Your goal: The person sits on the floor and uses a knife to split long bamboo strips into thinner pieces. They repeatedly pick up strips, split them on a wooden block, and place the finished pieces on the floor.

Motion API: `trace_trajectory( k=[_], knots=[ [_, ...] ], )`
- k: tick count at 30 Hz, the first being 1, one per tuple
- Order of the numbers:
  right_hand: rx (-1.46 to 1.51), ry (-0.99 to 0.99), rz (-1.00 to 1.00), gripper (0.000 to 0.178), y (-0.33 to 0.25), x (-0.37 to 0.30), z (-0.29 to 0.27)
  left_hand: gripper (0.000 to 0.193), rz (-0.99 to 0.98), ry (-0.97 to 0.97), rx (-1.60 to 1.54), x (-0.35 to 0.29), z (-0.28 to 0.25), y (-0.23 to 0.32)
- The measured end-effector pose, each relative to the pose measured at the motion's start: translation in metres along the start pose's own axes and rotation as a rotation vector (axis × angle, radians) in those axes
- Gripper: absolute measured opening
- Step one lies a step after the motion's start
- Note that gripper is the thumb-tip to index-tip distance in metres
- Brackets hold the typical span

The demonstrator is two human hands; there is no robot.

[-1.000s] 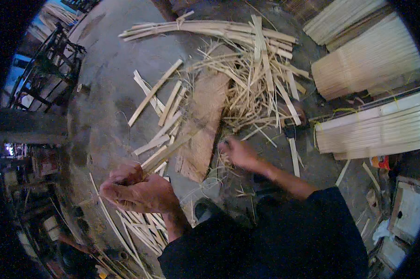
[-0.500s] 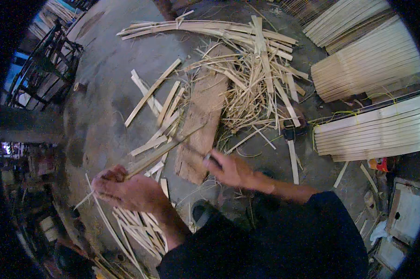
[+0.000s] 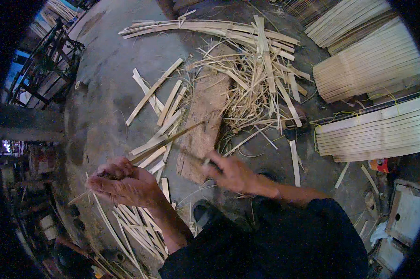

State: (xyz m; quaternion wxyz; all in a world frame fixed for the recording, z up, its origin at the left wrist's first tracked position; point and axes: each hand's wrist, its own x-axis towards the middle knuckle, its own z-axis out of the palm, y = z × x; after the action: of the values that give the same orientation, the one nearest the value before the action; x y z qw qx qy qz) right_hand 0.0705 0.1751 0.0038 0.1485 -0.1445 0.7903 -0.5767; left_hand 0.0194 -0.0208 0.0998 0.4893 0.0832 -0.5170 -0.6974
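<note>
Thin pale strip (image 3: 182, 134), bamboo-like: near end in the left hand (image 3: 117, 181), far end out over a worn wooden board (image 3: 205, 100); strip slants up to the right, overlapping in view the loose strips behind it

Left hand: fingers curled in and clenched on the strip's near end, thumb lying along the fist, back of hand toward the lower right

Right hand (image 3: 221, 171): fingers wrapped around the grip of a bladed tool (image 3: 191, 156); hand and blade both smeared by motion. Blade points left across the board's lower end, just beside the strip; whether edge and strip touch, cannot tell

Board lies lengthwise on the grey floor (image 3: 103, 102), with its lower end near the right hand. Against its right side, a tangled heap of shavings (image 3: 252, 100); to its left, loose strips (image 3: 154, 93) at mixed angles

Farther up, a long bundle of strips (image 3: 205, 29) lying crosswise. Below the left forearm, a criss-crossed pile of cut strips (image 3: 140, 228); a dark shoe (image 3: 201, 211) right of it

Right edge: stacked slatted bundles (image 3: 368, 60), a pale slatted bundle (image 3: 373, 132) nearer, yellow ties on it; below, an orange-red packet (image 3: 378, 165). Upper left: dark frame (image 3: 42, 69)
</note>
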Motion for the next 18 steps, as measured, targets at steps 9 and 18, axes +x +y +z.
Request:
trace_trajectory(
  k=[9,18],
  knots=[
    [-0.142,0.162,0.39,0.043,0.087,0.024,-0.002,0.035,-0.021,0.125,0.12,0.007,0.002,-0.001],
    [-0.092,-0.055,0.002,0.044,-0.018,0.013,0.019,0.033,-0.012,0.124,0.204,-0.007,0.014,0.008]
  ],
)
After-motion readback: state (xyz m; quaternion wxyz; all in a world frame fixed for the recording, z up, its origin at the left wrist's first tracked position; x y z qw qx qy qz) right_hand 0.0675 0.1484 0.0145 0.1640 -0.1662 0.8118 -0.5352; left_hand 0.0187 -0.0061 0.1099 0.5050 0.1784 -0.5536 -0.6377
